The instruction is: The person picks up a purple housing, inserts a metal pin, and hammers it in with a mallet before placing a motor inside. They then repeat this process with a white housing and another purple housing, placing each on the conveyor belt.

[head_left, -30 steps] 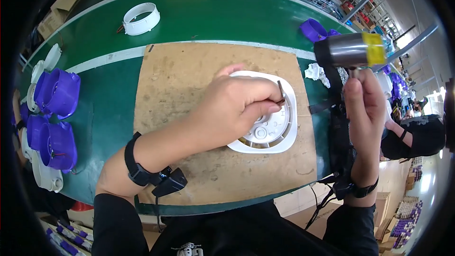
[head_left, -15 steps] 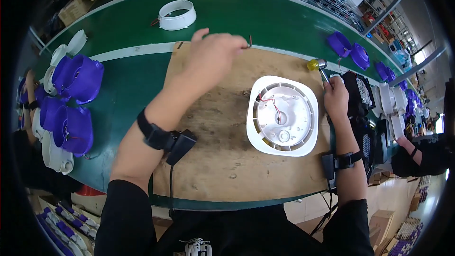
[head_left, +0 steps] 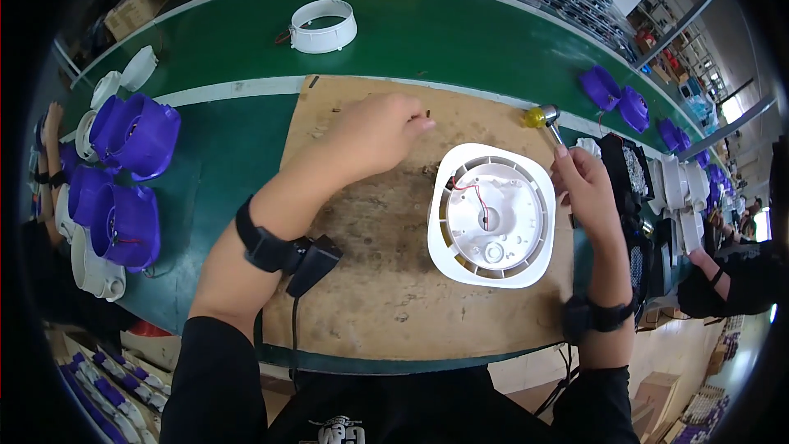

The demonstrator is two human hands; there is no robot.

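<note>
A rounded-square white plastic housing (head_left: 503, 273) lies on the brown work board, its hollow side up, with thin red wires (head_left: 470, 189) inside. To the left of it, above the board, my left hand (head_left: 380, 133) has its thumb and fingers closed in a pinch. A tiny dark pin-like piece (head_left: 427, 113) shows at those fingertips; its exact kind is too small to tell. At the housing's right side, my right hand (head_left: 588, 185) grips the metal handle of a small hammer (head_left: 542, 117) with a yellow head, which points away from me.
Purple housings (head_left: 127, 226) stack at the left table edge. Beyond the board (head_left: 362, 296), a white ring (head_left: 325, 39) and other purple housings (head_left: 600, 88) sit on the green conveyor belt (head_left: 427, 29). Black bins (head_left: 629, 168) stand right of my right hand. Another person's arm (head_left: 713, 267) shows farther right.
My left hand has come nearer, down toward the board, with the small dark piece at its fingertips. My right hand has shifted slightly nearer with the hammer. The white ring has moved right.
</note>
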